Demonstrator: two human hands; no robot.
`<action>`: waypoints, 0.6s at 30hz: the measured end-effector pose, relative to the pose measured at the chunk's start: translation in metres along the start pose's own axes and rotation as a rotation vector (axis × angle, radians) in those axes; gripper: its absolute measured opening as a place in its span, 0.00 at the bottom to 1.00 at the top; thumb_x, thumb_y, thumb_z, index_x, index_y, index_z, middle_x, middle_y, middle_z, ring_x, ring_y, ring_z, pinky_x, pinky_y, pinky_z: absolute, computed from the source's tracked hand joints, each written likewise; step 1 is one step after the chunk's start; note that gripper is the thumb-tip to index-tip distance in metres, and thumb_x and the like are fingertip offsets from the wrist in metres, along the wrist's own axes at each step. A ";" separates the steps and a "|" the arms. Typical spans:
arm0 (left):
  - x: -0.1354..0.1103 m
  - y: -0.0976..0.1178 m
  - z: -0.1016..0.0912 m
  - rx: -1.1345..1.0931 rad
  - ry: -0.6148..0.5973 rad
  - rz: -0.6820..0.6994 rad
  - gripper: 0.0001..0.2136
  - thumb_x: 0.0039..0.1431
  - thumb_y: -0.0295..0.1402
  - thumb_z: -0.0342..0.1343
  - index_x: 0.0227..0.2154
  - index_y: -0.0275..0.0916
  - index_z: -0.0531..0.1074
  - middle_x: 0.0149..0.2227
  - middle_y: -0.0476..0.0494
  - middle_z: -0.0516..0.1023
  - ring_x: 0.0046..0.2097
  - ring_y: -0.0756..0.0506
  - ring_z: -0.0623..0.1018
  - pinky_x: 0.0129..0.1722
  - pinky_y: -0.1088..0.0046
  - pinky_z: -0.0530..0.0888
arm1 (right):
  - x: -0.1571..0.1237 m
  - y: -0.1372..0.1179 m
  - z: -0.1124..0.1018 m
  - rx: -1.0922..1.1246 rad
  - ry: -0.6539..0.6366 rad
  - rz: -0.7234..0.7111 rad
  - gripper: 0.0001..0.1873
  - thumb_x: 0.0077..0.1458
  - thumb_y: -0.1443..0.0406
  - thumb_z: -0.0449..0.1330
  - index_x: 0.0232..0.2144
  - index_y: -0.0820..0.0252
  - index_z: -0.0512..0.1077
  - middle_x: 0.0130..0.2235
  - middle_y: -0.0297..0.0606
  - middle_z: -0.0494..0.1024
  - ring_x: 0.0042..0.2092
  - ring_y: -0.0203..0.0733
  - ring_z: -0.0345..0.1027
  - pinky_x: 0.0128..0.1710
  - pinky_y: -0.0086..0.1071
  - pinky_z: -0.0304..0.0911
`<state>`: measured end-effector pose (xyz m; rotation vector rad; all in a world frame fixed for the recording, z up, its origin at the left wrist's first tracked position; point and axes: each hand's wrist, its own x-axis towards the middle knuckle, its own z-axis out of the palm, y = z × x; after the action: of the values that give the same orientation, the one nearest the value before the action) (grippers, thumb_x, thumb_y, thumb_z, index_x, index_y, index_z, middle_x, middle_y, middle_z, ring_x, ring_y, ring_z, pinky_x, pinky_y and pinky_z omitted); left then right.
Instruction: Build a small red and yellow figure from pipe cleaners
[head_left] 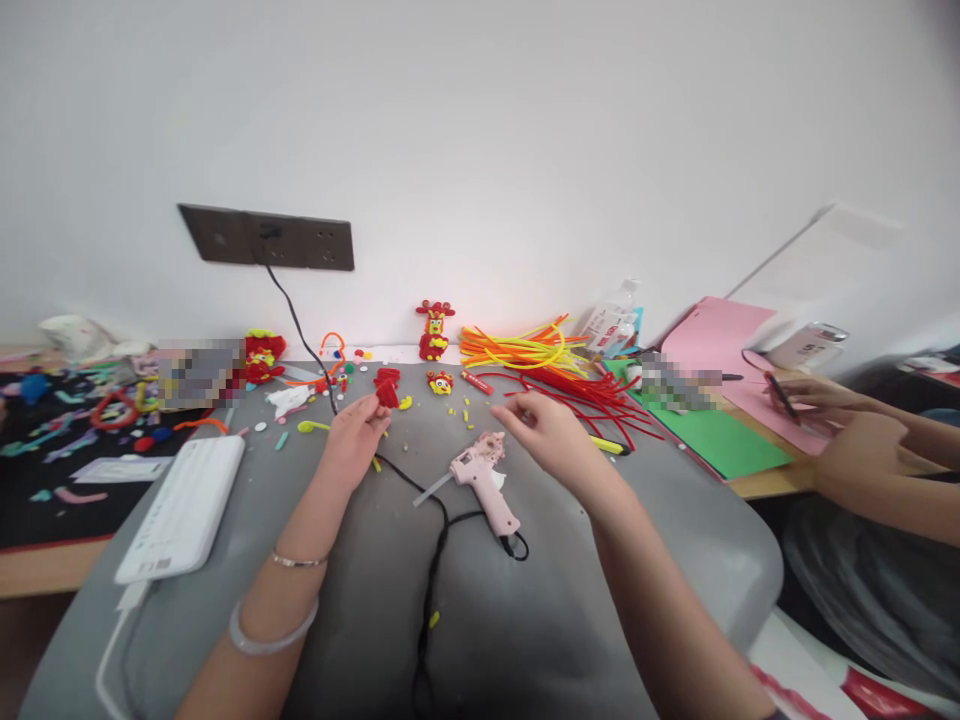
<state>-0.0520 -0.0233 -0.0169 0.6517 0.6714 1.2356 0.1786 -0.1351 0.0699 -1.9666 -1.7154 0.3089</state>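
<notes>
My left hand [358,440] pinches a red fuzzy piece [388,386], which looks like folded pipe cleaner. Across from it, my right hand [536,425] is closed with thumb and fingertips together; whatever may be between them is too small to make out. Below and between the hands lies a pink hot glue gun [487,485], a clear glue stick [433,490] poking from its rear. A small red and yellow face [439,383] rests beyond the hands, with yellow scraps [466,412] near it. Behind that, a finished-looking red and yellow figure [433,335] stands against the wall.
Yellow and orange pipe cleaners [521,347] and red ones [592,392] lie at the back right. A black cable [431,570] crosses the table. At left is a white power bank [184,508]. On the right, another person's hands [814,400] hold a pen over pink paper [724,325].
</notes>
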 end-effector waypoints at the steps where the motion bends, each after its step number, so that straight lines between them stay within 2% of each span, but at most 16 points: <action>1: 0.000 0.000 0.000 0.002 -0.006 0.002 0.14 0.37 0.38 0.72 0.22 0.37 0.74 0.23 0.52 0.75 0.31 0.51 0.75 0.38 0.71 0.71 | 0.018 0.000 0.002 0.033 -0.013 -0.030 0.19 0.61 0.54 0.54 0.28 0.62 0.74 0.30 0.38 0.76 0.32 0.39 0.66 0.32 0.31 0.55; 4: -0.001 0.001 -0.001 0.004 -0.024 0.008 0.13 0.39 0.38 0.72 0.22 0.37 0.74 0.23 0.52 0.75 0.31 0.51 0.76 0.38 0.71 0.71 | 0.065 0.002 0.019 0.010 -0.151 -0.221 0.08 0.57 0.65 0.58 0.33 0.63 0.77 0.35 0.39 0.80 0.36 0.38 0.68 0.36 0.28 0.57; 5: -0.001 0.001 -0.001 0.001 -0.027 0.008 0.13 0.39 0.37 0.72 0.22 0.37 0.74 0.23 0.52 0.75 0.31 0.51 0.76 0.38 0.71 0.72 | 0.077 0.002 0.026 -0.055 -0.220 -0.263 0.08 0.55 0.69 0.58 0.35 0.63 0.77 0.37 0.39 0.80 0.37 0.38 0.69 0.36 0.27 0.56; 8: -0.001 0.002 0.000 -0.015 -0.022 0.005 0.14 0.37 0.36 0.73 0.21 0.37 0.73 0.22 0.53 0.74 0.30 0.51 0.75 0.37 0.72 0.72 | 0.098 0.001 0.048 -0.279 -0.369 -0.332 0.09 0.51 0.73 0.60 0.34 0.60 0.79 0.37 0.38 0.82 0.40 0.40 0.71 0.41 0.29 0.55; 13: -0.001 0.003 0.002 -0.028 -0.029 -0.007 0.14 0.36 0.36 0.73 0.20 0.37 0.73 0.21 0.53 0.74 0.29 0.51 0.75 0.36 0.72 0.72 | 0.103 0.002 0.066 -0.335 -0.397 -0.329 0.07 0.48 0.76 0.61 0.26 0.64 0.77 0.32 0.43 0.82 0.40 0.44 0.72 0.49 0.34 0.51; 16: -0.001 0.002 0.002 -0.032 -0.020 -0.005 0.14 0.36 0.36 0.73 0.19 0.37 0.72 0.21 0.53 0.74 0.29 0.51 0.75 0.37 0.72 0.72 | 0.104 0.005 0.066 -0.289 -0.388 -0.315 0.06 0.48 0.76 0.61 0.25 0.65 0.77 0.32 0.44 0.82 0.39 0.43 0.72 0.46 0.33 0.54; 18: -0.001 0.001 0.002 -0.025 -0.014 0.000 0.14 0.36 0.36 0.73 0.19 0.37 0.72 0.21 0.53 0.74 0.28 0.51 0.75 0.37 0.72 0.72 | 0.103 0.006 0.063 -0.241 -0.367 -0.305 0.06 0.51 0.73 0.59 0.29 0.65 0.77 0.34 0.44 0.82 0.39 0.41 0.72 0.42 0.30 0.57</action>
<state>-0.0515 -0.0240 -0.0144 0.6391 0.6435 1.2360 0.1717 -0.0212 0.0295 -1.8518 -2.3516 0.3854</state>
